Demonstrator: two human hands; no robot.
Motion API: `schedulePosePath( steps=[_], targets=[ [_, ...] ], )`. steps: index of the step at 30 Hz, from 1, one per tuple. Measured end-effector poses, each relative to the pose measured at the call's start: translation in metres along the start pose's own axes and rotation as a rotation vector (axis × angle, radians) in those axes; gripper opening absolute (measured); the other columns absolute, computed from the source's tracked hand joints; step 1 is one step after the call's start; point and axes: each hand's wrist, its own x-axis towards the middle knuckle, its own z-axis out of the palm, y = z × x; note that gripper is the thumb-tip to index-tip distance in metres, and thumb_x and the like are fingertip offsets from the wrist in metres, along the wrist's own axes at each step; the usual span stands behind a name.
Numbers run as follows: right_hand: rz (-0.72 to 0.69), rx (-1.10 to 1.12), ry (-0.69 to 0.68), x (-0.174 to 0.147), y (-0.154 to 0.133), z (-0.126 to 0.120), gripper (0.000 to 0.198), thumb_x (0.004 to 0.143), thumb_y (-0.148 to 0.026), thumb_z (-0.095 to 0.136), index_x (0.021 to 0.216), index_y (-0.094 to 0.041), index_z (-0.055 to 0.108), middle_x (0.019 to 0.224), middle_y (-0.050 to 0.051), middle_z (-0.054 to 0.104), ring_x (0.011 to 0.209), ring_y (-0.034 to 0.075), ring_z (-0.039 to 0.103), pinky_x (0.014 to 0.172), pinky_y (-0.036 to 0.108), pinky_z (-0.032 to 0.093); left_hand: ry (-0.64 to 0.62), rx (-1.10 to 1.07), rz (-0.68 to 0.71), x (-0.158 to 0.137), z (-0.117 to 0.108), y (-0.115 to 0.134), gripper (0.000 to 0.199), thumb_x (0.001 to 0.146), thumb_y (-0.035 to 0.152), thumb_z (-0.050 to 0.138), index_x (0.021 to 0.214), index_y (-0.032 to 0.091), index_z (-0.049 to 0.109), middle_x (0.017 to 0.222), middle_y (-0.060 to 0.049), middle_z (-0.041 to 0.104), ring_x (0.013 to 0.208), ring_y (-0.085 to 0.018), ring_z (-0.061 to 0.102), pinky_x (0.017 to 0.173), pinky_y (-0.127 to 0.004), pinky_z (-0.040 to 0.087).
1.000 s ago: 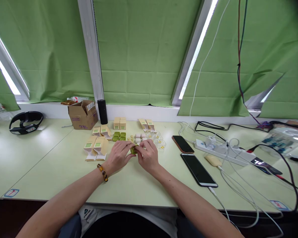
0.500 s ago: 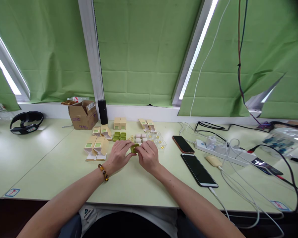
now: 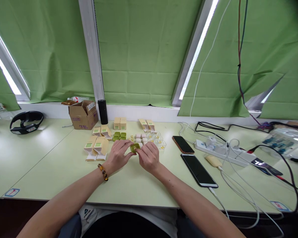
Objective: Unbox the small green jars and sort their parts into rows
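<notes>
Between my two hands, a little above the table, is a small green square cup [image 3: 134,147] tilted so that its inside faces me. My left hand [image 3: 119,152] pinches its left side with thumb and fingers; a beaded bracelet circles that wrist. My right hand [image 3: 149,156] is closed at the cup's right edge, fingertips touching it. Just beyond lie more green square cups [image 3: 119,136], small yellowish pieces [image 3: 130,138], pale pink-white cylinders [image 3: 140,136] and clear plastic cups [image 3: 160,142] with yellow centres, partly hidden by my right hand.
Small cream cartons [image 3: 96,147] stand at the left, with others [image 3: 120,123] farther back. A cardboard box [image 3: 83,115], a black cylinder [image 3: 102,112] and headphones [image 3: 26,122] line the rear left. At right are two phones [image 3: 199,170], a power strip [image 3: 221,152] and tangled cables.
The green cup has turned, so more of its inside now shows toward me. My right fingers have shifted slightly along its edge. Everything else on the table stays put.
</notes>
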Motion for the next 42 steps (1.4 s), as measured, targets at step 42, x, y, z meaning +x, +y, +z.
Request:
schedulePosePath(
  steps=[42],
  targets=[
    [0.404,-0.017,-0.342,0.001,0.037,0.07,0.017,0.084,-0.006,0.074,0.079,-0.022,0.078,0.096,0.007,0.062,0.101,0.025,0.048,0.086,0.04,0.035,0.189,-0.59,-0.836,0.014,0.004,-0.044,0.051,0.091,0.069,0.061,0.086,0.018,0.064,0.066,-0.001,0.06,0.063,-0.015,0.058,0.06,-0.027,0.045]
  ],
)
